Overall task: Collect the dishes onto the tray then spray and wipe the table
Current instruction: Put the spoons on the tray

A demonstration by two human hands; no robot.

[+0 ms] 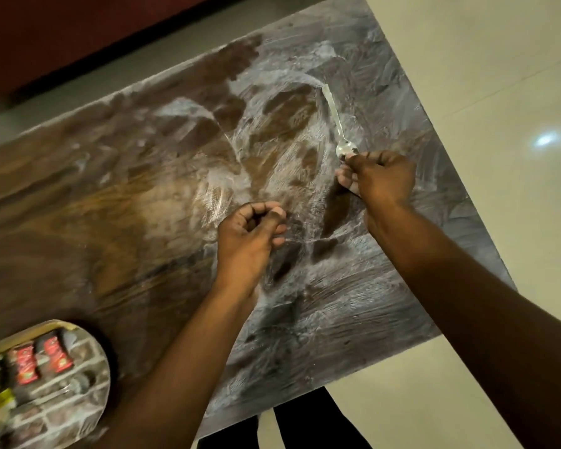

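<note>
Head view, looking down on a wooden counter (pixel 110 205). Most of its right half is covered in whitish streaky smears; the left part shows bare brown wood grain.

Spoon (pixel 335 118) lies flat on the counter in the upper right, among the smears. Its handle points away from the person and its bowl is nearest them.

Right hand (pixel 379 176) is at the spoon's bowl end. Its fingers are curled and the fingertips pinch the bowl, while the rest of the spoon rests on the counter. The right arm comes in from the bottom right corner.

Left hand (pixel 250 231) is over the middle of the counter, well apart from the spoon. Its fingers are curled into a loose fist with the thumb against the index finger, and it holds nothing. Cannot tell if it touches the surface.

Round tray (pixel 78 413) with a brick pattern sits at the lower left edge of the counter, partly cut off by the frame and well apart from both hands. On it are two red packets (pixel 23 367) side by side and some blurred yellow and dark items, too unclear to name.

Pale tiled floor (pixel 499 92) is on the right, with a light glare spot. Dark trouser legs (pixel 305 426) show below the counter's near edge.
</note>
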